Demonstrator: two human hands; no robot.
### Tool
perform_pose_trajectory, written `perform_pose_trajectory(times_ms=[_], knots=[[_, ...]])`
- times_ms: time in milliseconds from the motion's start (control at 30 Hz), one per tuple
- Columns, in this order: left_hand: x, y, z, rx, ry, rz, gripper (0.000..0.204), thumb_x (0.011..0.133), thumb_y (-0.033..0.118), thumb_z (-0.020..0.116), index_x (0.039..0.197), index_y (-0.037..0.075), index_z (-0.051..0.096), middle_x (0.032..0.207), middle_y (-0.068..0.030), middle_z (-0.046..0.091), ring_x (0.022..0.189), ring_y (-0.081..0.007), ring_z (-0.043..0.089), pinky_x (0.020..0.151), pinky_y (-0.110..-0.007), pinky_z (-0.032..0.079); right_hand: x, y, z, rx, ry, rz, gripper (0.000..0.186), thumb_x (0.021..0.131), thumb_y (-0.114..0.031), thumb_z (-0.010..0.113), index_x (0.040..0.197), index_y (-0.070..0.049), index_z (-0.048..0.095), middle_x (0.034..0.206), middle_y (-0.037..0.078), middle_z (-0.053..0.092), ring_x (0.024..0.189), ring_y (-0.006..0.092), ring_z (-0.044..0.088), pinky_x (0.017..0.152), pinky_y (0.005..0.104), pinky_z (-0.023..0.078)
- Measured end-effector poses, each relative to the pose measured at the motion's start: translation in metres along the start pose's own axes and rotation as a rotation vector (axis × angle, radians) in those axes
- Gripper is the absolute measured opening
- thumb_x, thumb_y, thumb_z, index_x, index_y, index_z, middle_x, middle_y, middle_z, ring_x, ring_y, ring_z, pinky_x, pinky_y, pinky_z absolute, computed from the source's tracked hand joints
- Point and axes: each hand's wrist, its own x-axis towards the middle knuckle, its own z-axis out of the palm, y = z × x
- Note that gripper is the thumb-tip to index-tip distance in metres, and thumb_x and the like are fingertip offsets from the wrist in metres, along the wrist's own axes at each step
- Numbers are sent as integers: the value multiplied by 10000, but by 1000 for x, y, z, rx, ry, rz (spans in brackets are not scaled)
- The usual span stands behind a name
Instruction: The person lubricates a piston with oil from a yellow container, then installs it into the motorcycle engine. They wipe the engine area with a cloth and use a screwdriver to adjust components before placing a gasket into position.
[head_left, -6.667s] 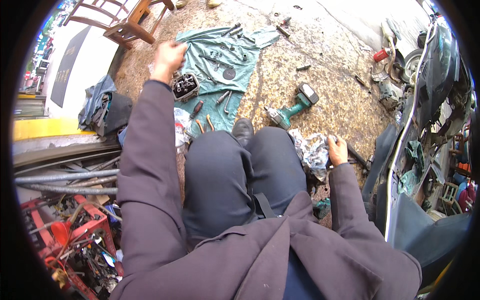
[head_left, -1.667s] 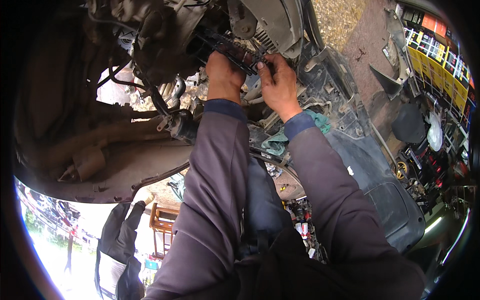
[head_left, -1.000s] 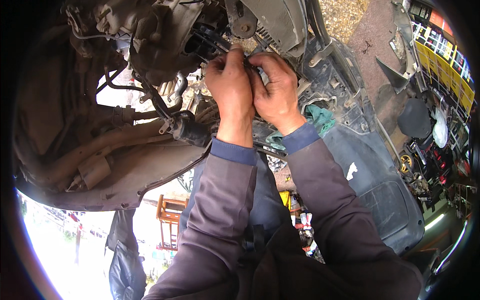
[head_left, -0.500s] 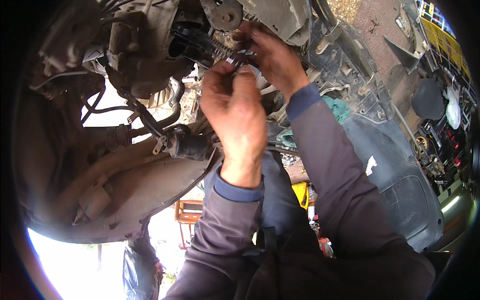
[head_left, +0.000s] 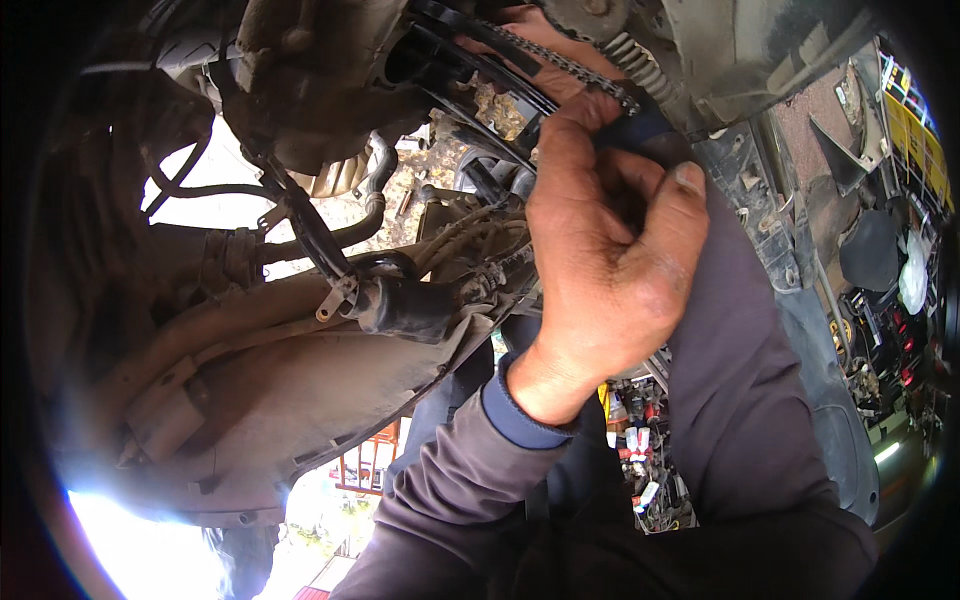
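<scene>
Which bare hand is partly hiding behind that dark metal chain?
The bare right hand, up top: the dark metal chain crosses in front of it. The bare left hand is lower, mostly in plain view.

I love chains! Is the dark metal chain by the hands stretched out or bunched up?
Stretched out: the dark metal chain shows as one line of links in front of the bare right hand.

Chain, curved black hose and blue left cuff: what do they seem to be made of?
The chain looks like steel or similar metal, dull dark grey, its small links catching light. The curved black hose is probably rubber, possibly plastic: semi-matte, bending smoothly. The blue left cuff seems to be fabric: matte and soft-edged.
</scene>
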Motion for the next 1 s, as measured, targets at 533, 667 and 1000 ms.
perform_pose_trajectory(times_ms=[533,667,1000], knots=[[-5,13,-6,-36,-2,-49,440,862,3,593,1251,-60,396,843,-21,566,700,-45,463,618,-184,371,27,-20,2,-150,-115,11,518,868,-74,648,1363,-38,498,1400,128,489,1333,234,431,1103,349,369],[-6,19,-5,-35,30,-46,410,867,14,593,1233,-61,424,852,-24,562,706,-59,474,632,-195,378,35,-21,5,-81,-106,43,542,861,-74,661,1374,-37,488,1422,133,477,1356,237,415,1116,346,360],[-3,14,-2,106,13,-8,331,885,85,614,1171,-32,495,870,-40,569,698,-83,493,623,-233,412,-60,-2,-4,153,13,-159,510,851,-69,655,1339,-25,511,1371,145,513,1279,264,459,1075,357,384]])
